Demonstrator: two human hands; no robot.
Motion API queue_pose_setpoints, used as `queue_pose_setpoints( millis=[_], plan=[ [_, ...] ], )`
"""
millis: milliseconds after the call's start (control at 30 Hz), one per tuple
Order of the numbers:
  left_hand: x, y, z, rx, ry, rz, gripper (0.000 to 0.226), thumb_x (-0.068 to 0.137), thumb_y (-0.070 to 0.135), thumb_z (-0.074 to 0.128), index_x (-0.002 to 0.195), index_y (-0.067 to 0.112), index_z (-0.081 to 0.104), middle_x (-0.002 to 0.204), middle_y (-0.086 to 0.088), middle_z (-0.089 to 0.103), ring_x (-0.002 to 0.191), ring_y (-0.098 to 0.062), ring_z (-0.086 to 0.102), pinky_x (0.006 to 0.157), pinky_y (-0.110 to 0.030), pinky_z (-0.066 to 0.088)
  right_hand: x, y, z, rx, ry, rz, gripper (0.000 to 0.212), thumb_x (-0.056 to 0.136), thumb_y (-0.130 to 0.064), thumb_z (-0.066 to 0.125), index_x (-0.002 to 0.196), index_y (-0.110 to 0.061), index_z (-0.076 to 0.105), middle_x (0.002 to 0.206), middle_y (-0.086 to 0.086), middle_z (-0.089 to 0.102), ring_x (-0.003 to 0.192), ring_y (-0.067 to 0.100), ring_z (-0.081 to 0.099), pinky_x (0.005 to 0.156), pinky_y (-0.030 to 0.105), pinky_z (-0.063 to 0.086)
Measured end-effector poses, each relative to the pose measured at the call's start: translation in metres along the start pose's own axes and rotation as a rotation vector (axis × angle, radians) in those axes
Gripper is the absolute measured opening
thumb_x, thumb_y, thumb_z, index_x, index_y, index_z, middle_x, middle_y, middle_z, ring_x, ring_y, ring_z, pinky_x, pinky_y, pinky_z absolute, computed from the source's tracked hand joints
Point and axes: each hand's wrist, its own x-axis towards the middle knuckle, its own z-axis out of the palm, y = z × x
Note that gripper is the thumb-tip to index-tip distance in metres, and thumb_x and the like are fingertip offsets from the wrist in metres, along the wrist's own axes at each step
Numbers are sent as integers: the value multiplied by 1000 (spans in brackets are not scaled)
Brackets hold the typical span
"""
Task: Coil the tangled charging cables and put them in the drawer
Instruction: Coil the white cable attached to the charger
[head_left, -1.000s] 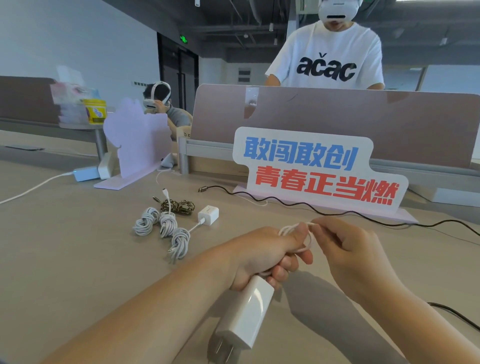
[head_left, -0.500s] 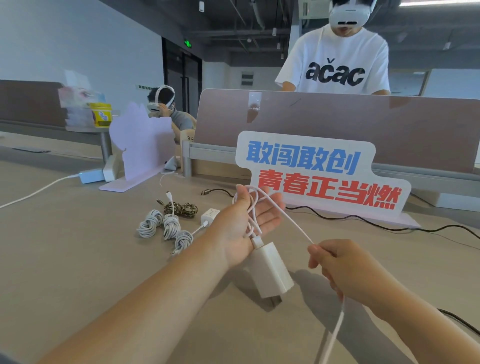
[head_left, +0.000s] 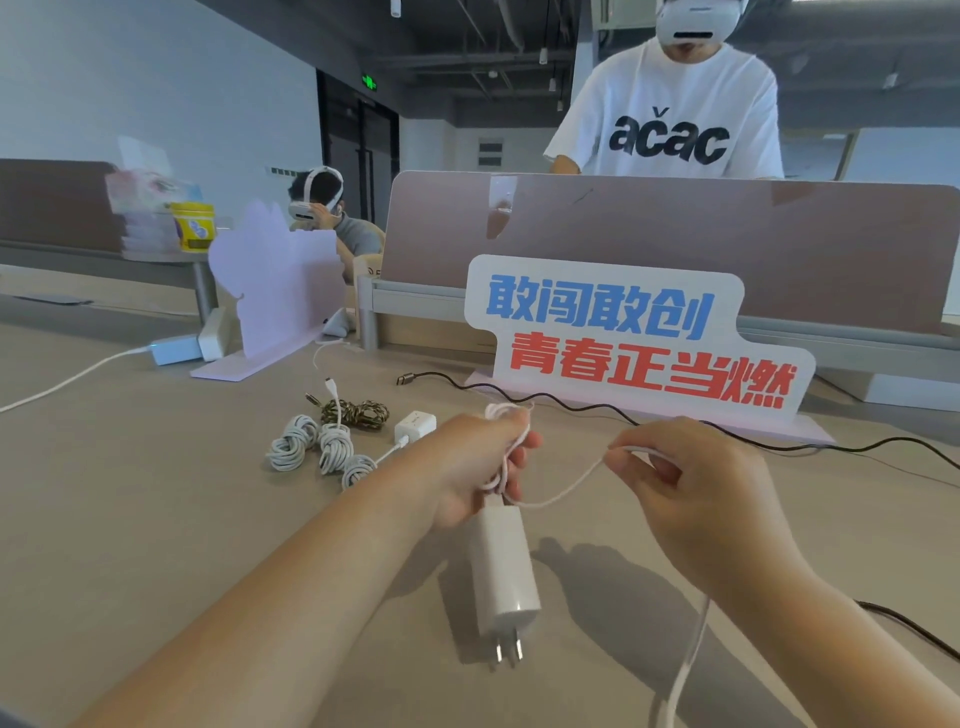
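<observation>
My left hand (head_left: 470, 470) is closed around several loops of a white charging cable (head_left: 566, 491). A white wall charger (head_left: 503, 566) hangs below that hand, prongs pointing down. My right hand (head_left: 691, 499) pinches the same cable to the right, and its loose end trails down past my right wrist. Three coiled white cables (head_left: 322, 447) lie on the desk to the left. Behind them sit a braided dark cable bundle (head_left: 358, 413) and a small white plug (head_left: 414, 425). A black cable (head_left: 571, 405) runs loose across the desk. No drawer is in view.
A slogan sign (head_left: 634, 332) stands on the desk (head_left: 130, 519) behind my hands, before a brown divider panel (head_left: 675, 244). A lilac cut-out stand (head_left: 275, 291) is at the left. One person stands behind the divider; another sits further back.
My left hand turned and closed over the loops, dropping with the charger. My right hand rose from low right and now holds the cable level with the left hand.
</observation>
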Motion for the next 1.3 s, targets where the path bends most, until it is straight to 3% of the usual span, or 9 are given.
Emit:
queue_pose_setpoints(
  millis=[167, 300, 500, 667, 833, 1000, 1100, 1167, 1300],
  plan=[
    [-8, -9, 9, 286, -107, 6, 31, 100, 33, 46, 84, 11, 62, 70, 1, 57, 46, -9, 41, 48, -19, 40, -2, 4, 5, 25, 45, -83, 9, 73, -24, 75, 76, -21, 67, 68, -24, 52, 74, 1, 56, 66, 3, 41],
    [-13, -12, 16, 297, -248, 8, 43, 97, 49, 43, 91, 11, 62, 70, 2, 67, 49, -7, 40, 49, -16, 39, -2, 6, 7, -2, 59, -82, 9, 73, -25, 75, 76, -20, 67, 66, -18, 55, 63, 2, 55, 54, 8, 39],
    [-15, -13, 22, 297, -431, 19, 65, 81, 71, 28, 90, 17, 62, 74, 3, 71, 49, -4, 44, 54, -17, 39, -2, 8, 7, 30, 81, -42, 7, 74, -17, 75, 78, -20, 70, 67, -12, 60, 63, 3, 55, 56, 14, 42],
    [-17, -13, 20, 285, -523, 112, 59, 70, 70, 44, 89, 17, 61, 62, 5, 62, 53, -6, 46, 56, -17, 43, -2, 6, 7, 28, 71, -7, 14, 74, -7, 74, 79, -20, 72, 66, -15, 56, 65, 4, 56, 57, 14, 42],
    [-17, -16, 20, 272, -592, 61, 41, 71, 55, 61, 86, 17, 62, 55, 4, 55, 62, -17, 62, 70, -34, 57, -3, 0, 6, 140, 14, -29, 49, 71, 3, 69, 65, -43, 56, 65, -10, 60, 74, 3, 55, 57, 10, 43],
    [-17, -20, 24, 261, -559, 15, 48, 71, 64, 55, 81, 18, 63, 50, 8, 40, 44, -7, 43, 43, -18, 40, -3, -3, 5, 187, -11, 8, 47, 78, 3, 62, 63, -41, 57, 61, 0, 63, 68, 1, 55, 53, 6, 40],
    [-14, -19, 24, 169, -478, -11, 52, 83, 64, 46, 80, 16, 64, 50, 8, 36, 42, -6, 37, 40, -15, 35, -2, -5, 6, 282, -100, 152, 27, 91, -13, 53, 68, -24, 65, 52, -3, 60, 56, 5, 54, 52, 11, 39],
    [-10, -17, 22, 49, -383, 19, 53, 91, 59, 40, 83, 13, 65, 49, 7, 36, 41, -6, 37, 41, -15, 36, 1, -3, 7, 327, -155, 304, 25, 93, -23, 50, 73, -22, 65, 50, -7, 56, 47, 7, 47, 54, 23, 43],
    [0, -12, 13, -160, -142, 134, 54, 97, 51, 35, 96, 8, 69, 57, -1, 59, 52, -13, 60, 50, -25, 53, 2, -4, 5, 389, -350, 517, 23, 95, -28, 47, 83, -15, 62, 56, 5, 48, 42, 15, 46, 47, 29, 51]
  ],
)
